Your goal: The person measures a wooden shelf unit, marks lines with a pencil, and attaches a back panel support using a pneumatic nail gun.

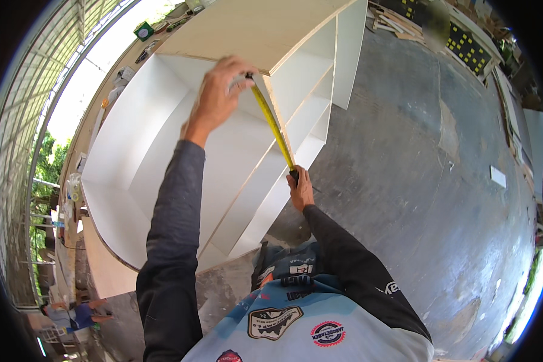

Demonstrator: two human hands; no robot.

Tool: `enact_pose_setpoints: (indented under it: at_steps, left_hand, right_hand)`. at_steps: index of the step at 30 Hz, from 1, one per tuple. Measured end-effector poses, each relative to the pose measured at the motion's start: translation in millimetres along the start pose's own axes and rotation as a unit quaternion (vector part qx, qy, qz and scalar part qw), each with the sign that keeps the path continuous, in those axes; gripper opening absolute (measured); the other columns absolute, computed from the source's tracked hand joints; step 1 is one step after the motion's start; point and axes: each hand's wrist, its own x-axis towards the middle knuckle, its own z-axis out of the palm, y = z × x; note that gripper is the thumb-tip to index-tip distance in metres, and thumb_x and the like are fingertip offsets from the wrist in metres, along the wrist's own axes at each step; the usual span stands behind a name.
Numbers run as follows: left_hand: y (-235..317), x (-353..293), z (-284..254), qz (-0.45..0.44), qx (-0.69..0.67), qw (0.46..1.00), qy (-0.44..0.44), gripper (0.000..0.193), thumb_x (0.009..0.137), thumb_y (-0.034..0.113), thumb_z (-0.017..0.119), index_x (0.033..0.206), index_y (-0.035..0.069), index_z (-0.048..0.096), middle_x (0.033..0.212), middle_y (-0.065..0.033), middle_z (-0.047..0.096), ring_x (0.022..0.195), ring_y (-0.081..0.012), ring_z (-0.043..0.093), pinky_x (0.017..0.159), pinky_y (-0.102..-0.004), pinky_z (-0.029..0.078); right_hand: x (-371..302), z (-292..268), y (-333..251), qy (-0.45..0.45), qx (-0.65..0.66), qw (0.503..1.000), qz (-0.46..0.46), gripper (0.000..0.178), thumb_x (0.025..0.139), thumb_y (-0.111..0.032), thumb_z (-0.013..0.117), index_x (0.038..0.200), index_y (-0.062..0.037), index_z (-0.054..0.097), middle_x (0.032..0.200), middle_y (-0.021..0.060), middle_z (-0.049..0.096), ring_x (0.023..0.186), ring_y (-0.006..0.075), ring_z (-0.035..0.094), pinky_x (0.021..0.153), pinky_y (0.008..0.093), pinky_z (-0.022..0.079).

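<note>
A yellow tape measure (270, 123) is drawn out along the pale edge of a tall upright panel (282, 120) of a white-lined wooden cabinet (181, 142). My right hand (302, 188) is closed round its dark case at the near end, by the cabinet's open side. At the far end, near the corner of a plywood panel (241, 30), my left hand (216, 96) has its thumb and fingers about the blade's dark tip. That hand is slightly blurred, and its grip is only partly visible.
Shelf compartments (311, 90) open along the cabinet's right side. Grey concrete floor (404, 157) spreads to the right, with a white rectangular piece (498, 176) on it. Wood offcuts (395, 21) lie at the far right. Another person (78, 315) is at the lower left.
</note>
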Motion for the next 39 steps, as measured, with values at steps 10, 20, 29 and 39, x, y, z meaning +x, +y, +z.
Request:
enact_pose_setpoints:
  at_steps: [10, 20, 29, 39]
  left_hand:
    - [-41, 25, 27, 0.069, -0.034, 0.997, -0.012, 0.017, 0.082, 0.0, 0.068, 0.099, 0.003, 0.068, 0.097, -0.007, 0.065, 0.092, -0.0238, 0.062, 0.082, -0.033, 0.05]
    - [-67, 14, 53, 0.122, -0.041, 0.988, 0.088, 0.019, 0.082, 0.005, 0.074, 0.101, 0.009, 0.076, 0.09, -0.0029, 0.066, 0.086, -0.0155, 0.063, 0.079, -0.0277, 0.05]
    - [-83, 12, 65, 0.178, -0.051, 0.979, 0.086, 0.02, 0.087, 0.011, 0.073, 0.107, 0.007, 0.072, 0.099, -0.0035, 0.064, 0.092, -0.0142, 0.062, 0.084, -0.0277, 0.052]
    - [-83, 10, 67, 0.129, -0.105, 0.984, 0.066, 0.024, 0.087, 0.008, 0.072, 0.11, 0.002, 0.068, 0.107, -0.0054, 0.057, 0.102, -0.0154, 0.059, 0.094, -0.0296, 0.051]
  right_hand:
    - [43, 54, 20, 0.113, 0.002, 0.993, 0.037, 0.034, 0.096, -0.017, 0.057, 0.125, -0.0036, 0.048, 0.109, 0.0223, 0.057, 0.096, 0.0395, 0.058, 0.083, 0.0451, 0.048]
    - [66, 70, 22, 0.167, 0.051, 0.983, 0.052, 0.025, 0.096, -0.014, 0.057, 0.119, -0.0041, 0.055, 0.107, 0.0212, 0.059, 0.095, 0.0407, 0.059, 0.082, 0.045, 0.048]
    - [69, 89, 32, 0.221, 0.062, 0.971, 0.066, 0.024, 0.095, -0.013, 0.057, 0.116, -0.004, 0.061, 0.109, 0.0195, 0.059, 0.1, 0.0369, 0.058, 0.085, 0.043, 0.048]
    - [75, 92, 38, 0.236, 0.07, 0.967, 0.066, 0.024, 0.094, -0.013, 0.059, 0.117, -0.007, 0.062, 0.111, 0.018, 0.06, 0.099, 0.0359, 0.059, 0.084, 0.043, 0.051]
